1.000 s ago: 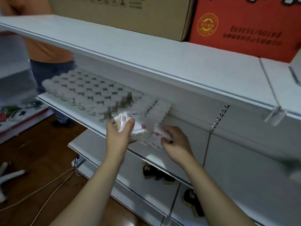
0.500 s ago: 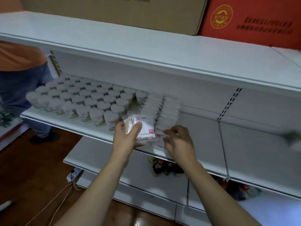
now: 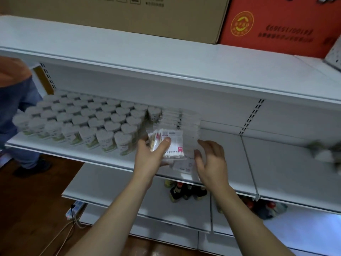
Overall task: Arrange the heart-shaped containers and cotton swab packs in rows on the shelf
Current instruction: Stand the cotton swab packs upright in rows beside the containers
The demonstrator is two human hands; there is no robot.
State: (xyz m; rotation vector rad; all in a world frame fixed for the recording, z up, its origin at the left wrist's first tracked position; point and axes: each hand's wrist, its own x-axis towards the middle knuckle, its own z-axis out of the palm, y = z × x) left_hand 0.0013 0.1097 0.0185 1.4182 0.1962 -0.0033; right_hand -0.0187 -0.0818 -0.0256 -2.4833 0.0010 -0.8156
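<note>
Several white heart-shaped containers (image 3: 108,126) stand in rows on the left of the white middle shelf (image 3: 276,163). Right of them, clear cotton swab packs (image 3: 190,122) stand in two rows running toward the back. My left hand (image 3: 151,156) grips a bundle of swab packs (image 3: 171,143) above the shelf's front edge, thumb on top. My right hand (image 3: 212,161) hovers just right of the bundle with fingers loosely spread and holds nothing. One swab pack (image 3: 182,166) lies flat on the shelf between my hands.
A brown carton (image 3: 129,15) and a red carton (image 3: 276,24) sit on the top shelf. A person in an orange top and jeans (image 3: 13,108) stands at the left end. Bottles (image 3: 184,191) lie under the shelf. A power strip (image 3: 73,209) and cable lie on the wooden floor.
My right hand has let go of the pack it was setting down and pulled back to the right with fingers spread. The view shifted right. My left hand keeps its bundle.
</note>
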